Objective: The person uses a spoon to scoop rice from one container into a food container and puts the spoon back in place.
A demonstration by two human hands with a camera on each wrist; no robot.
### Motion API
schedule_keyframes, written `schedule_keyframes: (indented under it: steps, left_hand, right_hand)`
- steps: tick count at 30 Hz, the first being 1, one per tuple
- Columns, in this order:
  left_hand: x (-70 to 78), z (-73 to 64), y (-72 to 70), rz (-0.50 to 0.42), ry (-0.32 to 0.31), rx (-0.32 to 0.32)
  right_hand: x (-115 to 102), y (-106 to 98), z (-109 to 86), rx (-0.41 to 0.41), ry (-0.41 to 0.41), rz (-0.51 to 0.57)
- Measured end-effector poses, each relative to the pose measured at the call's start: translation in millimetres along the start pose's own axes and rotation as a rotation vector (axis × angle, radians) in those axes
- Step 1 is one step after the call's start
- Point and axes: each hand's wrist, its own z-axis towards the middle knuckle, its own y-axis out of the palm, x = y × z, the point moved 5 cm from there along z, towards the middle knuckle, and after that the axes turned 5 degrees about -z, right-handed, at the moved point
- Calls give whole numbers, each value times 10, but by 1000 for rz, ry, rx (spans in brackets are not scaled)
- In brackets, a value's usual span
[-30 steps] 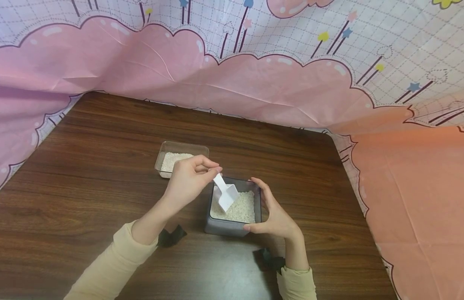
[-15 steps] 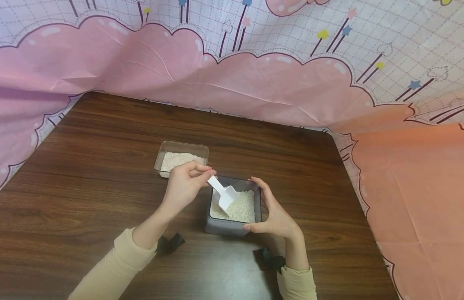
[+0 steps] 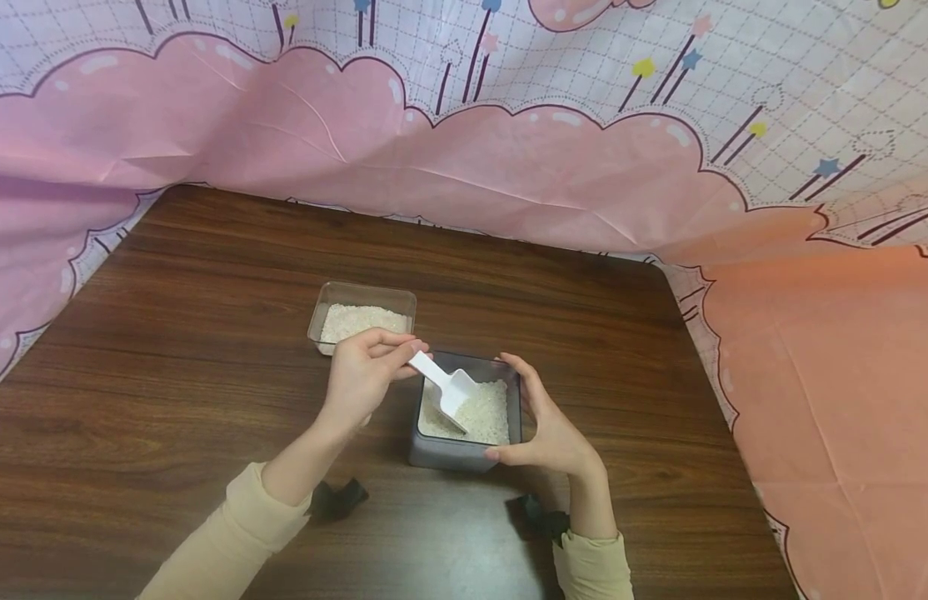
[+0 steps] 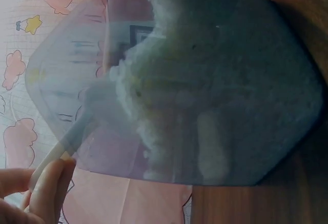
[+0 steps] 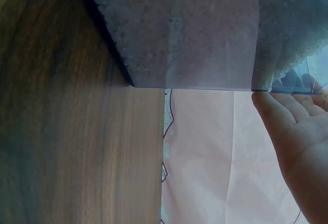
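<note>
My left hand [image 3: 359, 379] pinches the handle of a small white scoop [image 3: 456, 390] between thumb and fingers. The scoop slants into a square, see-through grey container [image 3: 452, 456], its front edge down at the white rice [image 3: 490, 412] inside. Through the container wall in the left wrist view, the rice [image 4: 246, 80] shows as a sloping heap, and the handle [image 4: 51, 157] leans in over the rim. My right hand [image 3: 557, 437] grips the container from the right, thumb by the near corner and fingers at the far corner. In the right wrist view, its palm [image 5: 307, 147] lies along the wall.
Behind my left hand stands a shallow clear tub [image 3: 374, 293] with more rice [image 3: 362, 318]. Black pieces [image 3: 340, 500] show at both wrists. The brown wooden table [image 3: 172, 375] ends at a patterned pink cloth [image 3: 471, 179] at the back and sides.
My left hand has moved slightly left and down, laying the scoop's handle flatter; its front edge has shifted a little right across the rice. My right hand and the container have stayed put.
</note>
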Motion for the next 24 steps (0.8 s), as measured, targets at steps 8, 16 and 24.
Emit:
schedule_keyframes:
  steps: [8, 16, 24]
  left_hand:
    - [-52, -31, -43, -133, -17, 62]
    - [-140, 6, -109, -209, -80, 80]
    - [-170, 14, -157, -275, -148, 71]
  right_hand:
    - [-5, -4, -8, -8, 12, -5]
    - [4, -2, -6, -3, 16, 4]
    - [20, -5, -1, -6, 5, 4]
